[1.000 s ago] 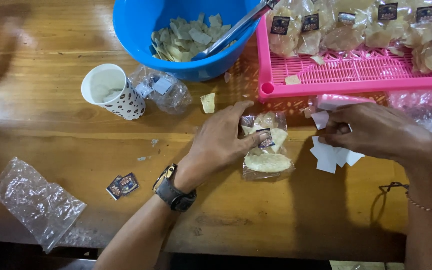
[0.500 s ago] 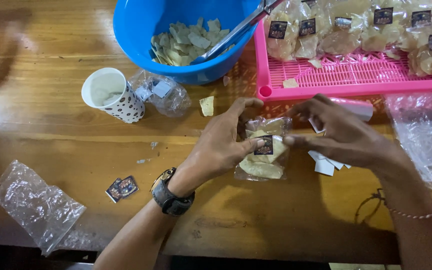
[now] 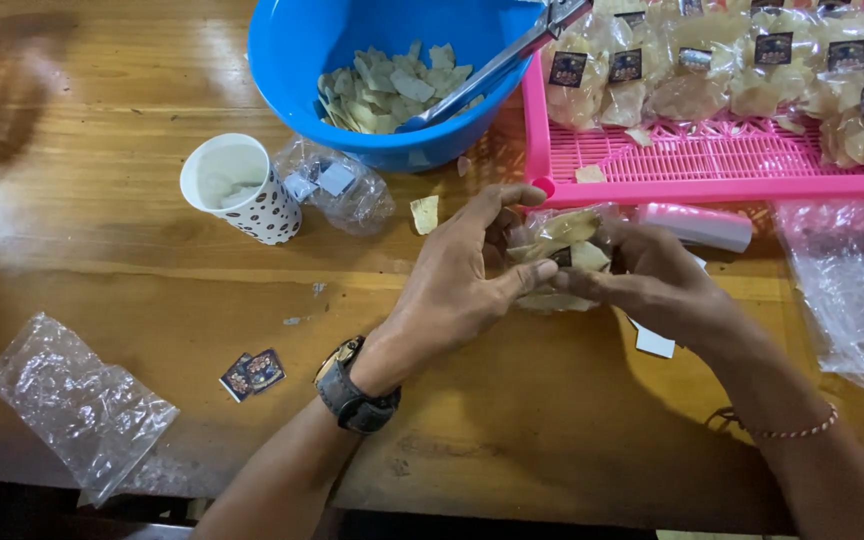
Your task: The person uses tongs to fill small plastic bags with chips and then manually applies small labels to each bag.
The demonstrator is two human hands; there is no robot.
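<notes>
Both hands meet over a small clear bag of chips (image 3: 564, 240) at the middle of the wooden table (image 3: 132, 260), just in front of the near rim of the pink tray. The left hand (image 3: 457, 285), with a dark wristwatch (image 3: 352, 395) on its wrist, has its grip closed on the bag's left side: thumb over the top edge, fingers curled against the front. The right hand (image 3: 652, 280) has its grip closed on the bag's right side, fingertips meeting those of the left hand at the bag's front. A beaded bracelet (image 3: 792, 432) sits on the right wrist. Whether the bag rests on the table or is raised off it cannot be told.

White paper slips (image 3: 655, 343) lie on the table partly under the right hand. A pink roll (image 3: 697, 225) lies just behind that hand, beside the pink tray (image 3: 712, 170), which carries a row of filled, labelled chip bags (image 3: 772, 70). A blue bowl (image 3: 292, 50) of loose chips stands to the left of the tray, with metal tongs (image 3: 492, 65) resting in it. One loose chip (image 3: 424, 213) lies on the table near the left thumb. A spotted paper cup (image 3: 242, 190) stands to the left, touching a crumpled clear bag of labels (image 3: 342, 190). Two small dark labels (image 3: 252, 373) lie near the left forearm. Empty clear bags lie at the far left (image 3: 77, 405) and far right (image 3: 852, 290).
</notes>
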